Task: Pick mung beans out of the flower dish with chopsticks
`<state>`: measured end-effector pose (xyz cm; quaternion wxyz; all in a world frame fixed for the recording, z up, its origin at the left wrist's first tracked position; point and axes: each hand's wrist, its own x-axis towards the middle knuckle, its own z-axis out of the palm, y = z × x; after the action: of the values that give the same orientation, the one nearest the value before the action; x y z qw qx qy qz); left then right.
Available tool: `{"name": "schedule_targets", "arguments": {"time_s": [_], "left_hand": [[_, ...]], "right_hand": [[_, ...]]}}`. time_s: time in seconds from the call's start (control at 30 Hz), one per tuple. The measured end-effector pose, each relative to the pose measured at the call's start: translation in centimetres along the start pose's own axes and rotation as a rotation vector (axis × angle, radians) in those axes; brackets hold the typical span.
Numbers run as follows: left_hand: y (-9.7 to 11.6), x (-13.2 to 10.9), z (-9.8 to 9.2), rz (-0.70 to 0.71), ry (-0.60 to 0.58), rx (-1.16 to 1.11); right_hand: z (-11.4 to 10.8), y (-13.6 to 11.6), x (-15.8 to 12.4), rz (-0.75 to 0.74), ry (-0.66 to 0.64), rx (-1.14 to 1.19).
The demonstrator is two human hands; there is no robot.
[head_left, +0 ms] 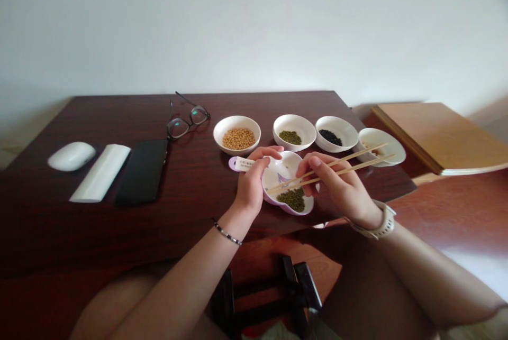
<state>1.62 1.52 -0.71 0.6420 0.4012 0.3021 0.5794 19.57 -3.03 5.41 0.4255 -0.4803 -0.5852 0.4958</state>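
My left hand (254, 178) is closed on the rim of a lobed white-and-purple bowl (273, 171), which has a handle with a printed label (244, 163). Green mung beans (292, 200) lie at the near side inside it. Between the fingers of my right hand (333, 184) is a pair of wooden chopsticks (357, 161), their tips down inside the lobed bowl. Behind it stand white bowls: one of yellow soybeans (238, 139), one of mung beans (290, 137) and one of black beans (330, 137).
A fourth white bowl (391, 147) with a few bits in it stands at the table's right edge. Eyeglasses (189, 122), a black phone (142, 172), a white case (100, 173) and a white mouse (71, 156) lie left. A wooden board (444, 134) is beyond the table's right side.
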Motion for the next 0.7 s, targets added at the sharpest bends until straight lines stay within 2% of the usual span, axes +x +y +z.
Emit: {"name": "schedule_targets", "arguments": {"time_s": [0.37, 0.7], "left_hand": [[0.24, -0.04, 0.01, -0.014, 0.004, 0.006], [0.21, -0.01, -0.01, -0.008, -0.001, 0.019]], "right_hand": [[0.16, 0.78, -0.59, -0.041, 0.001, -0.012], [0.39, 0.30, -0.80, -0.037, -0.005, 0.001]]}}
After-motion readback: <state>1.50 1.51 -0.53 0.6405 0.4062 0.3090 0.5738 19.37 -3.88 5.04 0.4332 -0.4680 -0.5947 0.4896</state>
